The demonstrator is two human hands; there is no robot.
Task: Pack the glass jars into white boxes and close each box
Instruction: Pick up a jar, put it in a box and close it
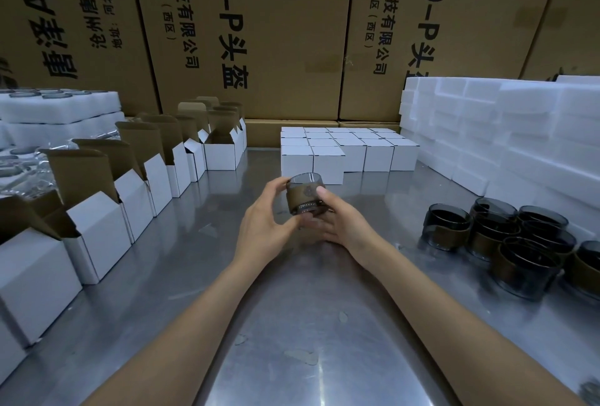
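A dark glass jar with a brown band is held above the middle of the steel table. My left hand curls round its left side, and my right hand holds it from the right and below, thumb on the band. Several more such jars stand grouped at the right. A row of open white boxes with raised brown flaps lines the left side. Closed white boxes are stacked behind the held jar.
White foam blocks are piled at the back right, and foam trays with jars sit at the far left. Large brown cartons wall off the back. The steel table lies bare around my forearms.
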